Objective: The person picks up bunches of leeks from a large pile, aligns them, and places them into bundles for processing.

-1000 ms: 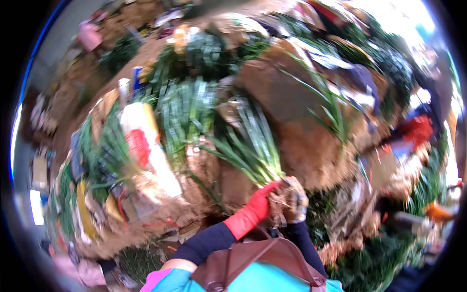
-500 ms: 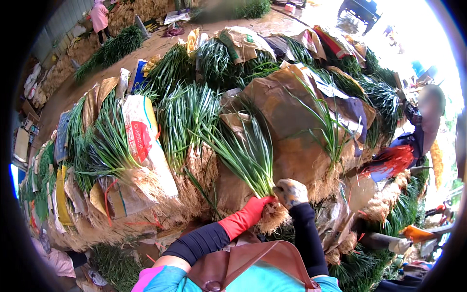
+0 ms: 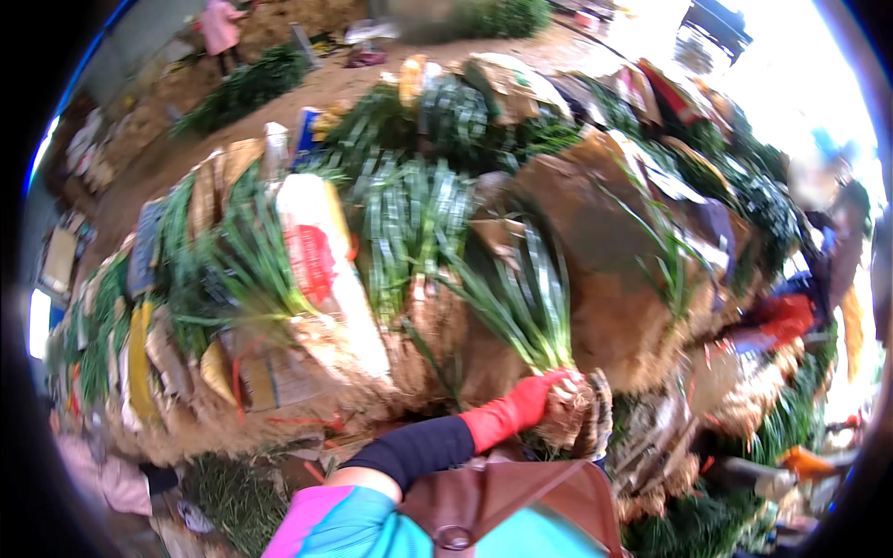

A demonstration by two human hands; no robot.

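Note:
A bunch of green onions (image 3: 544, 321), with long green leaves, pale stems and bushy straw-coloured roots, stands in front of me, leaves pointing away. My left hand (image 3: 528, 400), in a red glove, is closed around its stems just above the roots. Beside the roots, on their right, is my right hand (image 3: 596, 414) in a patterned glove. It is smeared by motion, so its fingers cannot be made out. Behind the bunch lies a large brown sheet (image 3: 595, 270) over the pile.
More onion bunches (image 3: 409, 223) and a white-and-red sack (image 3: 312, 246) line the pile ahead. Another person (image 3: 842, 219) is at the right, near a red bundle (image 3: 784, 318). A person in pink (image 3: 220, 28) stands far left; a pink sleeve (image 3: 107, 474) shows at lower left.
The whole view has shifted, so the scene sits further right and is blurred. My right hand has moved down from the stems to beside the roots. My left hand keeps its hold.

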